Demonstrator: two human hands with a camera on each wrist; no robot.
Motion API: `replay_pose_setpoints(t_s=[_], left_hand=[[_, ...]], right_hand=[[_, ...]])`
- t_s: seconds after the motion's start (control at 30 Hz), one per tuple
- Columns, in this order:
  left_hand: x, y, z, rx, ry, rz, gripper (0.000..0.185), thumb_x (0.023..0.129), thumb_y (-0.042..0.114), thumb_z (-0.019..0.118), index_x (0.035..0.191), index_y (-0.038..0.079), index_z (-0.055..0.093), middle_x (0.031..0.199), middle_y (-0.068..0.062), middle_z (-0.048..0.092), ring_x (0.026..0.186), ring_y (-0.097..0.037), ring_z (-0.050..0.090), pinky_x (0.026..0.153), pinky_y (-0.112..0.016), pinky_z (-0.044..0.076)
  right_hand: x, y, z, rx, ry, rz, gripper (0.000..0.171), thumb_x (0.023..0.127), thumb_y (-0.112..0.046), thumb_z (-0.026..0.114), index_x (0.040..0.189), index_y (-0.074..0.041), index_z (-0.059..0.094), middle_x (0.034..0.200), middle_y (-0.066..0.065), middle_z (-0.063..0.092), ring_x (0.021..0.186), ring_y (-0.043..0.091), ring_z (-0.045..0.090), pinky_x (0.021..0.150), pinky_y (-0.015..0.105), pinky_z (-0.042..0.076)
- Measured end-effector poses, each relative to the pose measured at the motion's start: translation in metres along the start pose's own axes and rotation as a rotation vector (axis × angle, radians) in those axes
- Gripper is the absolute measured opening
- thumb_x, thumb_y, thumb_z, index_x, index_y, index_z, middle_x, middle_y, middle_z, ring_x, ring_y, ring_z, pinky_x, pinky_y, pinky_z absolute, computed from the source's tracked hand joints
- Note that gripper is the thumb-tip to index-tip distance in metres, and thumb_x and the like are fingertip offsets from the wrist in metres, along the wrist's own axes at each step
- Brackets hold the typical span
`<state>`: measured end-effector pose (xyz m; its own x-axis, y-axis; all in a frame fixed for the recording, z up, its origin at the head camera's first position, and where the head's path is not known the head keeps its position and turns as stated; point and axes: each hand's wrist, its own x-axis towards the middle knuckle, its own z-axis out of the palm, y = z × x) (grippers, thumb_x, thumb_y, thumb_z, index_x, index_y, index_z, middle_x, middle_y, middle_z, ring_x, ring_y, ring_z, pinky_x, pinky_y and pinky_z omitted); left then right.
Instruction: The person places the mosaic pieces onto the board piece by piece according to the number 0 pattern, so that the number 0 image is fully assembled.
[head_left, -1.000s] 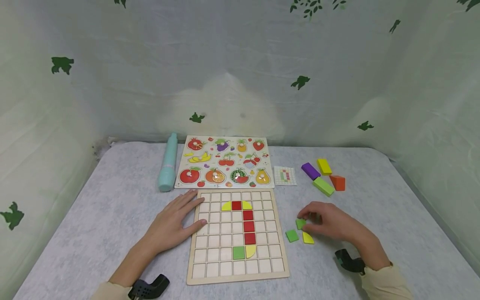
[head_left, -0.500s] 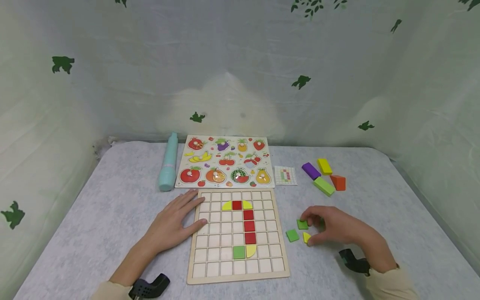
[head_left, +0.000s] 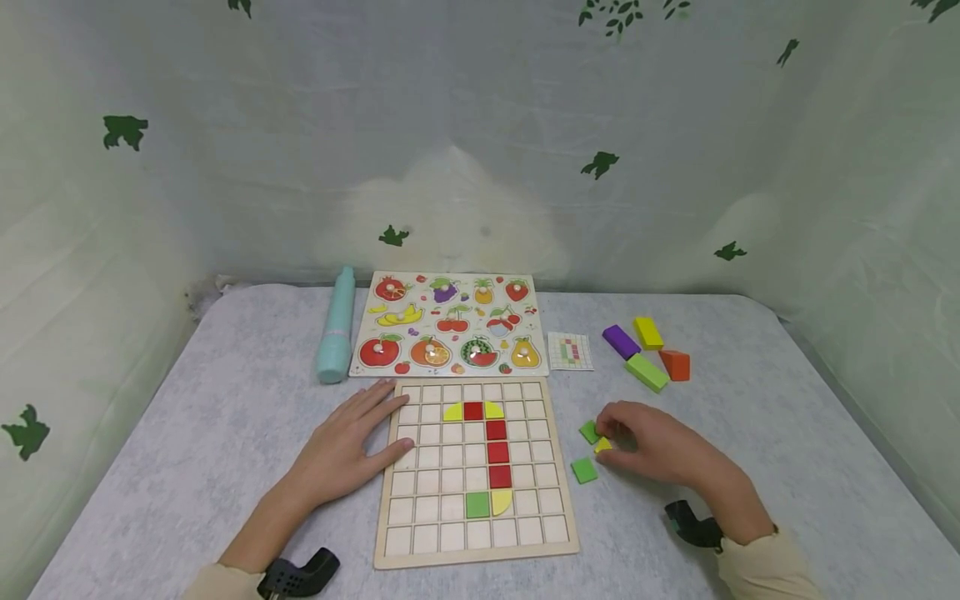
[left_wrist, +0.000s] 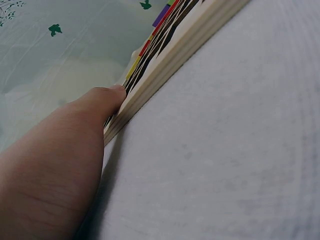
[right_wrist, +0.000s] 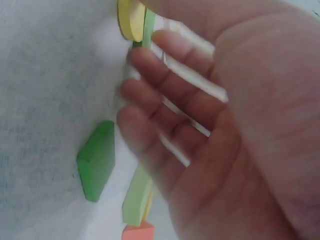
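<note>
Hands lay on either side of the wooden grid board (head_left: 525, 546), which rested flat on the grey worktop (head_left: 225, 433) between them. Our left hand (head_left: 347, 450) lay palm down with straight, spread fingers, its fingertips touching the board's left edge; in the left wrist view the thumb (left_wrist: 107, 95) pressed against the side of the board (left_wrist: 180, 45). Our right hand (head_left: 651, 446) rested on the worktop just to the right of the board, its fingers curled and pinching a small yellow tile (head_left: 602, 446), with a green tile (head_left: 588, 431) touching the fingertips. In the right wrist view the yellow tile (right_wrist: 129, 20) and a green one (right_wrist: 148, 27) sat together at the fingertips. Another green square tile (head_left: 583, 470) lay loose just in front of that hand, beside the board. On the board, close to our left hand's fingertips, red squares (head_left: 497, 452) ran down in a column, with yellow pieces (head_left: 453, 412) at the top and a green square (head_left: 477, 504) near the bottom. Beyond the right hand sat four blocks, purple (head_left: 621, 342), yellow (head_left: 648, 332), green (head_left: 647, 372) and orange (head_left: 676, 365), and a small pattern card (head_left: 570, 351). Beyond the left hand lay a fruit puzzle board (head_left: 450, 325) and a teal bottle (head_left: 336, 337).
</note>
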<state>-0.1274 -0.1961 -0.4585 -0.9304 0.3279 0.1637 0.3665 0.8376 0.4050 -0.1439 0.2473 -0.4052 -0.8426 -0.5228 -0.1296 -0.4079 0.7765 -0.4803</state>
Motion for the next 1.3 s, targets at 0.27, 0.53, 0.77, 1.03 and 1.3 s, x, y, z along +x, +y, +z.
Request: replay_pose_setpoints(t_s=[0.27, 0.53, 0.77, 1.03, 1.3], left_hand=[[0.0010, 0.0001, -0.0002, 0.010, -0.006, 0.002, 0.070, 0.093, 0.055, 0.069, 0.149, 0.016, 0.056, 0.164, -0.012, 0.040, 0.151, -0.037, 0.036, 0.118, -0.062, 0.036], [0.0005, -0.0011, 0.0003, 0.009, -0.008, -0.001, 0.070, 0.093, 0.056, 0.069, 0.149, 0.017, 0.056, 0.164, -0.011, 0.039, 0.151, -0.037, 0.036, 0.117, -0.062, 0.036], [0.0002, -0.0009, 0.0005, 0.006, -0.005, 0.000, 0.070, 0.093, 0.055, 0.069, 0.149, 0.016, 0.056, 0.164, -0.011, 0.040, 0.151, -0.037, 0.036, 0.117, -0.062, 0.036], [0.0002, -0.0015, 0.0005, 0.010, -0.001, 0.006, 0.070, 0.093, 0.055, 0.069, 0.149, 0.017, 0.056, 0.164, -0.011, 0.040, 0.151, -0.037, 0.036, 0.118, -0.062, 0.036], [0.0003, -0.0016, 0.0006, 0.006, -0.001, 0.006, 0.070, 0.093, 0.056, 0.069, 0.149, 0.017, 0.056, 0.164, -0.011, 0.040, 0.151, -0.037, 0.036, 0.118, -0.063, 0.036]], right_hand=[[-0.0025, 0.0039, -0.0025, 0.029, -0.042, -0.081, 0.024, 0.091, -0.009, 0.077, 0.104, -0.029, 0.075, 0.107, -0.010, 0.064, 0.091, 0.008, 0.055, 0.072, 0.023, 0.051], [-0.0019, 0.0015, -0.0018, -0.008, -0.034, 0.016, 0.025, 0.081, -0.032, 0.089, 0.097, -0.026, 0.071, 0.092, -0.016, 0.064, 0.083, 0.004, 0.055, 0.075, 0.023, 0.052], [0.0000, -0.0014, -0.0016, 0.063, -0.092, -0.009, 0.021, 0.087, -0.026, 0.084, 0.105, -0.025, 0.075, 0.094, -0.015, 0.065, 0.085, 0.006, 0.056, 0.072, 0.023, 0.052], [0.0010, -0.0048, -0.0020, -0.012, -0.058, 0.008, 0.028, 0.082, -0.030, 0.089, 0.105, -0.028, 0.074, 0.104, -0.017, 0.067, 0.093, 0.008, 0.057, 0.080, 0.028, 0.055], [0.0004, -0.0058, -0.0021, -0.004, -0.056, -0.017, 0.028, 0.087, -0.027, 0.084, 0.114, -0.024, 0.076, 0.102, -0.018, 0.067, 0.088, 0.005, 0.056, 0.074, 0.023, 0.052]])
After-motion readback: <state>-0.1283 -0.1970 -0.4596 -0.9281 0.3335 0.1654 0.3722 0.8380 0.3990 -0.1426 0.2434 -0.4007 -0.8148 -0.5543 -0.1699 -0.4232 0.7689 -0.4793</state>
